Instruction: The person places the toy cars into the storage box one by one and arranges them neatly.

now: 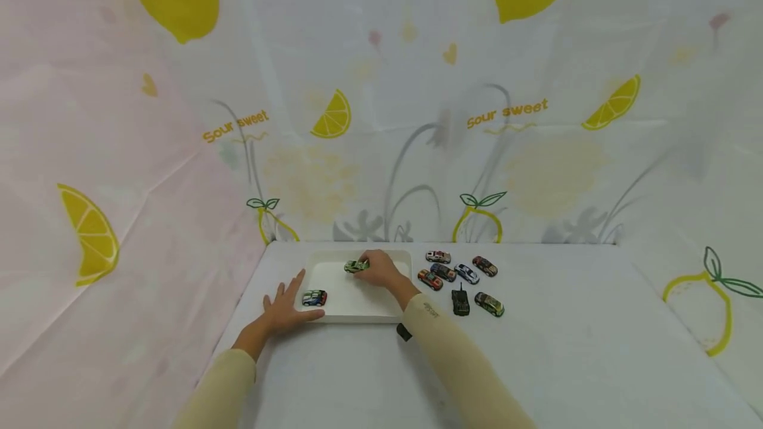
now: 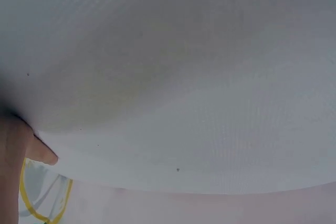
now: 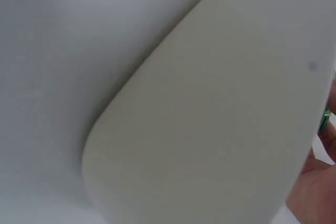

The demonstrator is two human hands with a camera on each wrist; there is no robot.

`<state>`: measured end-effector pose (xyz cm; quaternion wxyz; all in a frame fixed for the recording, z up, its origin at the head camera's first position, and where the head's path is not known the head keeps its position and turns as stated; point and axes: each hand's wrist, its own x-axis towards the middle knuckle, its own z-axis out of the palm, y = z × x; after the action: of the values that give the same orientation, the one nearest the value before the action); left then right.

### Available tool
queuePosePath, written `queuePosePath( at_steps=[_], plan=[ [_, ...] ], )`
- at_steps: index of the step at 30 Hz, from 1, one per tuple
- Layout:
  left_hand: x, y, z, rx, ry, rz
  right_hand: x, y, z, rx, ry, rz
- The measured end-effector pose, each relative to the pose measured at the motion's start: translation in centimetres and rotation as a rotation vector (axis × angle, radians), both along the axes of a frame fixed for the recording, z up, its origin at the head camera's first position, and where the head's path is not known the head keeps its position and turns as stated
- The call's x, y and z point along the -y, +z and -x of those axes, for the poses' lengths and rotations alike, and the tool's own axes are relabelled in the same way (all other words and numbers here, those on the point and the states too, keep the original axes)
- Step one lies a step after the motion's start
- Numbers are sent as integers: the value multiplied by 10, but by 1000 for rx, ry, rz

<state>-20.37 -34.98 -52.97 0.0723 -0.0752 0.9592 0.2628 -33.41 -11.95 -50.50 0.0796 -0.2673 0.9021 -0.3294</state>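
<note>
Inside a white rectangular tray (image 1: 357,318), my right hand (image 1: 383,271) pinches a small green toy car (image 1: 354,267) near the back. A second toy car (image 1: 314,297), white, green and dark blue with some red, sits in the tray's front left corner. My left hand (image 1: 285,311) spreads its fingers along the tray's left side, the thumb at the front left corner. In the right wrist view the tray's outer wall (image 3: 210,103) hides most of the hand, and only a sliver of the green car shows. The left wrist view catches part of my left hand (image 2: 13,156).
Right of the tray lie several toy cars, among them a white one (image 1: 467,274), a red one (image 1: 430,279) and a camouflage-coloured one (image 1: 490,304). A dark toy tank (image 1: 460,300) stands near them. A small black object (image 1: 404,332) lies by my right sleeve. Lemon-print cloth (image 1: 381,171) hangs behind the table.
</note>
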Motion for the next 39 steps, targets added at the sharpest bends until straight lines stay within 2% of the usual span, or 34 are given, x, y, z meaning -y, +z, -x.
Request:
queuePosePath(
  at_steps=[7, 15, 19, 26, 33, 36, 39],
  plan=[
    [5, -6, 2, -27, -11, -14, 14, -6, -2, 24, 14, -36],
    [8, -12, -4, -1, 10, -6, 26, -18, -8, 41, 9, -15],
    [6, -8, -3, -9, 12, -15, 28, -18, -10, 64, 22, -9],
    [5, -3, 0, -12, 9, -25, 34, -19, -6, 34, 37, 4],
    [13, -8, 0, -12, -1, -22, 40, -15, -13, 38, 53, -5],
    [10, -11, 3, -25, -9, -26, 39, -16, -13, 40, 55, -23],
    [7, -9, 3, -34, -2, -25, 42, -15, -14, 45, 72, -11]
  ],
)
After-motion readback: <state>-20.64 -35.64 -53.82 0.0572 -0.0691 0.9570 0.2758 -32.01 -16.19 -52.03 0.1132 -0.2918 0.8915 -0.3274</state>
